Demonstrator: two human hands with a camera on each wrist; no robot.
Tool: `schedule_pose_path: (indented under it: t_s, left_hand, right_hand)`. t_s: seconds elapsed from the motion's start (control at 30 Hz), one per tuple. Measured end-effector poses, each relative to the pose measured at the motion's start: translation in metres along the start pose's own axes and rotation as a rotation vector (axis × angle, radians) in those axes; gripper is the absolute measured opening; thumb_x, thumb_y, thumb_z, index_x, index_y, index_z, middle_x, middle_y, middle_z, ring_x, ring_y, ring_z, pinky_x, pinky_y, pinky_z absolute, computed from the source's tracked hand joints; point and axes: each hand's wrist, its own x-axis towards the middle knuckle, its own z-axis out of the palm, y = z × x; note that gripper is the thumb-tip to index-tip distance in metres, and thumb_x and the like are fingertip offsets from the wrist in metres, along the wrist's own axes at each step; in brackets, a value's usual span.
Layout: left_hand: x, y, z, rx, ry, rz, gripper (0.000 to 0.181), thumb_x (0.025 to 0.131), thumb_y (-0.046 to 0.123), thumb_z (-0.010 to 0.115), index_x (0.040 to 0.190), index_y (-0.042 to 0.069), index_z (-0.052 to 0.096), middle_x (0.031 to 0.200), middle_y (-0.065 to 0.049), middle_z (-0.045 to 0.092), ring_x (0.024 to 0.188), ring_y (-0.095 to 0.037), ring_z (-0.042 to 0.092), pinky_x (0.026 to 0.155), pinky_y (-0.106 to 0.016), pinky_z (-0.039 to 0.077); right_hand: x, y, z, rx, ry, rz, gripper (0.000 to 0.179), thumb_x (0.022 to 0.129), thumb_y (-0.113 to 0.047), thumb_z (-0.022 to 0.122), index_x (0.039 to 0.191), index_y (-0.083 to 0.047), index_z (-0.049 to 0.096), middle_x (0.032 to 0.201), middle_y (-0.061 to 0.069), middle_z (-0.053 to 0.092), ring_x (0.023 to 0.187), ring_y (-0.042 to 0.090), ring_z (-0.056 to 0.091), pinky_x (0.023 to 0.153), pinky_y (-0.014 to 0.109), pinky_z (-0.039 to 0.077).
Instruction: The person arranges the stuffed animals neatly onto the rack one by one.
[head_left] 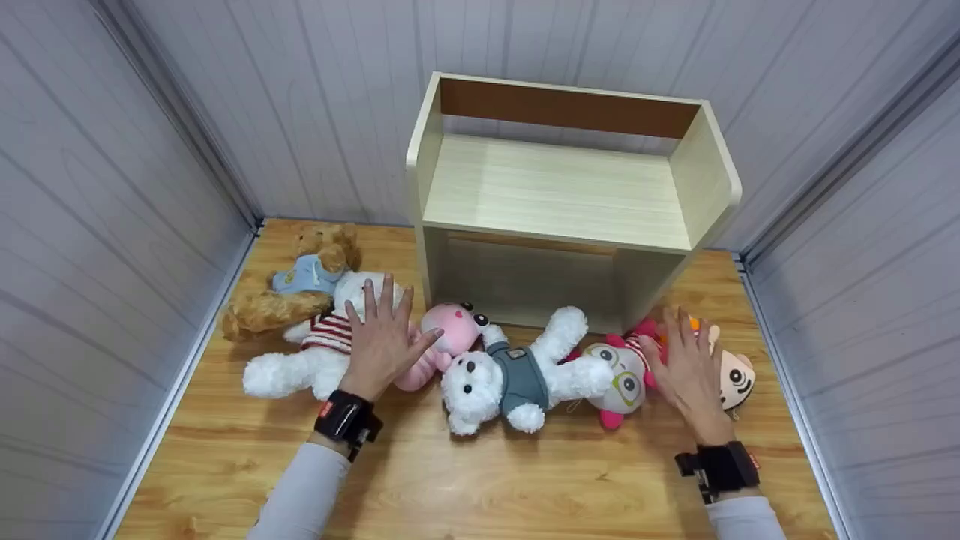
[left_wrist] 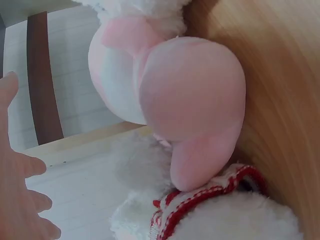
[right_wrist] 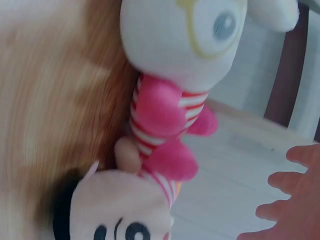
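My left hand (head_left: 382, 345) is spread flat, fingers straight, above a white plush in a red-striped top (head_left: 327, 334) and a pink plush (head_left: 450, 330). In the left wrist view the pink plush (left_wrist: 192, 90) lies beside the left fingers (left_wrist: 37, 200), apart from them. My right hand (head_left: 686, 371) also has straight fingers, over a pink-and-white plush with ringed eyes (head_left: 619, 375) and a doll with a cartoon face (head_left: 736, 381). The right wrist view shows the striped body of the ringed-eye plush (right_wrist: 160, 112) and the doll's face (right_wrist: 120, 205). Neither hand holds anything.
A pale wooden shelf unit (head_left: 559, 191) with two levels stands against the back wall. Between the hands lies a white teddy bear in a grey shirt (head_left: 521, 379). A brown teddy bear in blue (head_left: 307, 274) lies at left. Panel walls (head_left: 112, 225) border the wooden floor (head_left: 487, 495).
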Motion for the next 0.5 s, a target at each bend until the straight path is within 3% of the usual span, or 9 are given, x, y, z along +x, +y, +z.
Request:
schedule_pose_path:
  t_s: [0.3, 0.5]
  left_hand:
    - [-0.013, 0.007, 0.006, -0.043, 0.017, -0.002, 0.093, 0.086, 0.078, 0.036, 0.151, 0.011, 0.034, 0.158, -0.021, 0.011, 0.141, -0.048, 0.01, 0.105, -0.071, 0.015]
    - [-0.018, 0.013, 0.01, -0.064, 0.011, 0.015, 0.093, 0.086, 0.078, 0.035, 0.15, 0.011, 0.036, 0.158, -0.02, 0.013, 0.142, -0.047, 0.008, 0.105, -0.07, 0.015]
  right_hand:
    - [-0.007, -0.043, 0.003, 0.005, -0.033, -0.135, 0.067, 0.097, -0.053, 0.046, 0.148, -0.01, 0.038, 0.156, 0.016, 0.026, 0.142, 0.044, 0.013, 0.105, 0.07, 0.012]
    - [-0.01, -0.074, 0.011, 0.028, -0.023, -0.257, 0.062, 0.095, -0.05, 0.05, 0.142, -0.01, 0.048, 0.15, 0.015, 0.039, 0.137, 0.044, 0.028, 0.107, 0.065, 0.019]
